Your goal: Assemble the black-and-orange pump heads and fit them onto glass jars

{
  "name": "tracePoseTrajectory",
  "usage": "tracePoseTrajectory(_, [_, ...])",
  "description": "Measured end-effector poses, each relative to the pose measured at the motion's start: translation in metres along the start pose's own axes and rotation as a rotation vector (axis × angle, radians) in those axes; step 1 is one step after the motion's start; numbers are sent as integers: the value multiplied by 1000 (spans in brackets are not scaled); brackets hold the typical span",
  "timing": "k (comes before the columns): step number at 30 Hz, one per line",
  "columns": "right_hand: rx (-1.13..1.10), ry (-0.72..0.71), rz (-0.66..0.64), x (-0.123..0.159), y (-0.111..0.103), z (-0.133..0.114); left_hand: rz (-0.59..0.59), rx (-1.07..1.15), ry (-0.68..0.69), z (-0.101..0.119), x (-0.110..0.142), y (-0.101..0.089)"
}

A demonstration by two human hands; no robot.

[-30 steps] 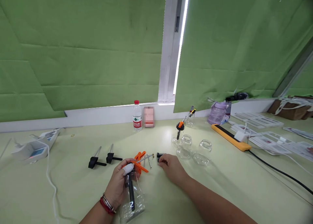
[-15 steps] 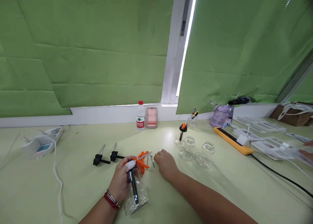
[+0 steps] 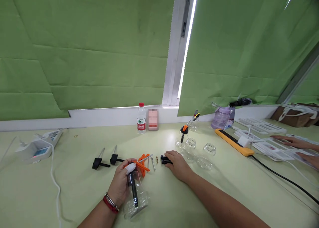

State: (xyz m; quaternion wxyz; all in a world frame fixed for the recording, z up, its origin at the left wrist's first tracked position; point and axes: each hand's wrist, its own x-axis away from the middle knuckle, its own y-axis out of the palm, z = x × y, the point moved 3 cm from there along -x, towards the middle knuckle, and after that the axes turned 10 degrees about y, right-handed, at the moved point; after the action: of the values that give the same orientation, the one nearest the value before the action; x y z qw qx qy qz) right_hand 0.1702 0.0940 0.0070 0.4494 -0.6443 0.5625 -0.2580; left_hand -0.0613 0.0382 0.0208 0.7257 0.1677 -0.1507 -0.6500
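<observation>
My left hand (image 3: 121, 181), with a white wrap on its thumb, grips the neck of a clear bottle (image 3: 141, 201) tilted on the table. A black tube (image 3: 134, 191) shows inside the bottle. At its top, an orange handle piece (image 3: 143, 166) and a metal rod stick out to the right. My right hand (image 3: 177, 165) curls over black cylindrical parts (image 3: 164, 159) on the table; their far ends are hidden under the palm. Between the hands lie orange pieces (image 3: 142, 157), metal rods (image 3: 153, 164) and small brass-coloured bits (image 3: 157, 160).
Two black T-shaped parts (image 3: 99, 163) lie left. Clear bottles (image 3: 205, 161) lie right, behind them a bottle with an orange-and-black top (image 3: 184, 129). A water bottle (image 3: 141, 120) stands at the back. An orange power strip (image 3: 234, 142) and another person's hands (image 3: 294, 142) are at right.
My right hand has moved right, uncovering small brass-coloured bits, and now rests on black cylindrical parts. My left hand keeps its grip on the bottle. Another person's hands have come further into view.
</observation>
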Motion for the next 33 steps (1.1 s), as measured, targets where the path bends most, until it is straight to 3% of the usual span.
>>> tracePoseTrajectory(10, [-165,11,-55,-8,8,19,-35,1,10,-2,0,-1])
tracePoseTrajectory(24, [-260,9,-77,-5,7,24,-32,55,-35,-2,-2,4])
tracePoseTrajectory(30, [-417,-42,34,10,-11,5,55,70,-29,-3,1,3])
tracePoseTrajectory(33, [-623,34,-25,29,-15,-18,35,187,4,0,3,8])
